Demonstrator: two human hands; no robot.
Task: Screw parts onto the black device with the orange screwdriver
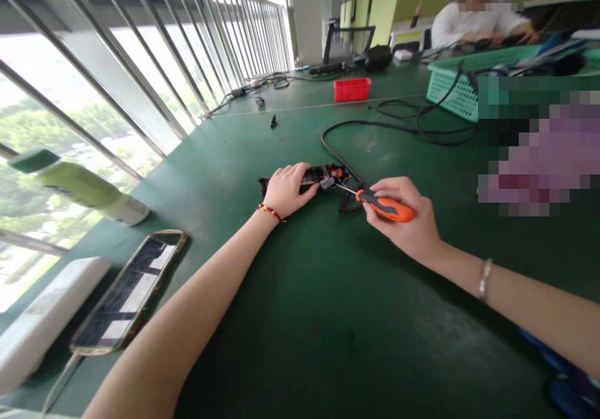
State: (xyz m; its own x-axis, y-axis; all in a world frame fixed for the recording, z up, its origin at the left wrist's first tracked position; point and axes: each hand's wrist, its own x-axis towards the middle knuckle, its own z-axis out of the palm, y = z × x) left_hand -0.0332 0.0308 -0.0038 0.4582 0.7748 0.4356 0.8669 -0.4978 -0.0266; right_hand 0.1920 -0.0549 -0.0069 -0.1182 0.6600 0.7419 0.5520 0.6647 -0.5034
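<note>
My left hand [287, 191] grasps a black device [321, 174] on the middle of the green table [281, 319]. My right hand [405, 216], just to the right, is clenched around an orange screwdriver [390, 208], the tip at the device's exposed wires [339, 181]. A red box [351, 91] sits far off; a phone [135, 287] lies near, on the left.

Green table [290, 319] carries a black device [317, 175], phone [132, 292], perhaps a powerbank [49, 322].
</note>
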